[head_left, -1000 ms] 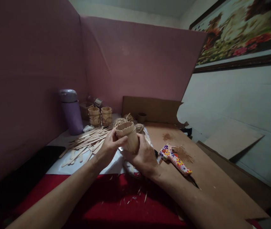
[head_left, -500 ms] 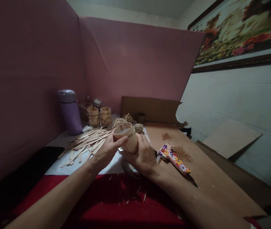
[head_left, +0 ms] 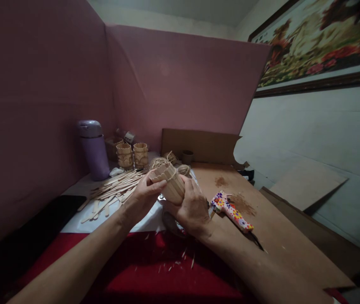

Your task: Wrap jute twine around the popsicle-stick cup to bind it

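Observation:
Between my two hands is a round cup made of upright wooden craft sticks (head_left: 172, 189), tilted so that its side faces me and its rim leans to the upper left. A cord seems to run round it near the rim. My left hand (head_left: 146, 190) grips the rim side, thumb across the front. My right hand (head_left: 194, 207) wraps the lower right side of the cup. The inside and the base are hidden. Just right of my right hand lies a flower-patterned glue gun (head_left: 232, 211). Loose craft sticks (head_left: 116, 188) lie in a pile left of the cup.
Two finished stick cups (head_left: 141, 155) and a purple bottle (head_left: 94, 152) stand at the back left. Twine balls (head_left: 184, 170) lie behind my hands, near a small dark pot (head_left: 187, 156). A brown board (head_left: 281, 236) covers the right side. Wood slivers lie on the red cloth (head_left: 154, 270).
The stick cup has tipped in my hands: its open top showed before, and now its outer side faces me. Both hands stay in nearly the same place.

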`<state>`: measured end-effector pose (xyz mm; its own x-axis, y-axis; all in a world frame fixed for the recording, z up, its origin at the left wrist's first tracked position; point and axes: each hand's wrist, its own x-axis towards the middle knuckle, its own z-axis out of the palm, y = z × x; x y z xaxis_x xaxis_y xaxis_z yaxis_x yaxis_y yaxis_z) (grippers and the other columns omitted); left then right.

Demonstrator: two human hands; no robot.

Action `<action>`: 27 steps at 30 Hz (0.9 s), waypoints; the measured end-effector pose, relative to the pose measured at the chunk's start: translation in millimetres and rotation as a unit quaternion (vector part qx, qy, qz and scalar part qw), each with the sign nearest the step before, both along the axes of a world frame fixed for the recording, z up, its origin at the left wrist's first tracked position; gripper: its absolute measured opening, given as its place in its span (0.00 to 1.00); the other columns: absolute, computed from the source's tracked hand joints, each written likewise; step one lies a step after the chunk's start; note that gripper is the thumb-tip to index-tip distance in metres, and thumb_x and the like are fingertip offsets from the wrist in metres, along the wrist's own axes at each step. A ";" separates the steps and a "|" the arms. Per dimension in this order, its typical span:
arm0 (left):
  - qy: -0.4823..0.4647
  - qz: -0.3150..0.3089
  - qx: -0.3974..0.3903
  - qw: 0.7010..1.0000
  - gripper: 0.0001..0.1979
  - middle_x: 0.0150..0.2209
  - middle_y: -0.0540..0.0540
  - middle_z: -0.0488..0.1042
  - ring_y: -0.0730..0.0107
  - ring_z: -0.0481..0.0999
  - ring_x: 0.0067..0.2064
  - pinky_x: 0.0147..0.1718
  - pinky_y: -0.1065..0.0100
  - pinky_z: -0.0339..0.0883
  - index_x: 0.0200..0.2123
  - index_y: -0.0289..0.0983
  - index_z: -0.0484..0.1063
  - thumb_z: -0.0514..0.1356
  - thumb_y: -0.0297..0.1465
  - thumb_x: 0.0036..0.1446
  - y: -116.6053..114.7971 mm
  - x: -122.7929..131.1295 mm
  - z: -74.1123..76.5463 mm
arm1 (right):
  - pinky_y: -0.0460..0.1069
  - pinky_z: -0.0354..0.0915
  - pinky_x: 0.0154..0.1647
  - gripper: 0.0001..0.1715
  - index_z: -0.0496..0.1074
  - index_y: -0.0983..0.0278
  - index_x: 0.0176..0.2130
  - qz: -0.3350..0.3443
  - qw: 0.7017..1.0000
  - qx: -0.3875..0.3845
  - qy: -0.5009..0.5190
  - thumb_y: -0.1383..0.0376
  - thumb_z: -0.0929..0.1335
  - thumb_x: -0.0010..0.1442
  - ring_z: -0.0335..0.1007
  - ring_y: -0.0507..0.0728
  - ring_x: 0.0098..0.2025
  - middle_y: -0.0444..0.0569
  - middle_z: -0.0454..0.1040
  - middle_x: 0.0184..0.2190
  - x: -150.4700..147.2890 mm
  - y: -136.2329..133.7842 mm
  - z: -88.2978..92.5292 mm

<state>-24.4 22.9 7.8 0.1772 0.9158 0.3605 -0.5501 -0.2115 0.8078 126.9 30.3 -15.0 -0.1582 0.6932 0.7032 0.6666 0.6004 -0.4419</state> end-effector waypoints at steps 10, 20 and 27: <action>-0.023 0.014 -0.033 0.999 0.16 0.45 0.44 0.77 0.59 0.73 0.51 0.49 0.66 0.64 0.44 0.37 0.75 0.66 0.26 0.49 -0.8 -4.3 4.5 | 0.58 0.69 0.41 0.39 0.58 0.62 0.59 0.104 0.988 -0.107 0.031 0.52 0.69 0.53 0.74 0.65 0.43 0.56 0.75 0.46 -0.3 -2.2 2.4; 0.018 0.049 -0.049 0.997 0.19 0.44 0.45 0.77 0.62 0.74 0.48 0.46 0.67 0.66 0.46 0.36 0.72 0.67 0.28 0.49 -2.6 0.8 3.6 | 0.61 0.68 0.44 0.47 0.58 0.66 0.59 0.073 0.991 -0.109 0.016 0.45 0.71 0.48 0.72 0.70 0.48 0.62 0.73 0.49 -1.7 -6.4 5.0; 0.019 0.029 -0.047 0.998 0.13 0.42 0.44 0.78 0.63 0.76 0.45 0.44 0.67 0.68 0.43 0.35 0.74 0.65 0.30 0.52 -2.5 -3.4 4.6 | 0.57 0.70 0.41 0.37 0.59 0.63 0.58 0.174 0.967 -0.162 0.085 0.47 0.67 0.57 0.74 0.63 0.42 0.55 0.76 0.44 1.5 -4.2 5.0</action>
<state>-27.8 20.4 12.4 0.1346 0.9543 0.2669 -0.5084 -0.1647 0.8452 128.4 26.1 -10.0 -0.3230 0.8074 0.4938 0.3494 0.5866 -0.7306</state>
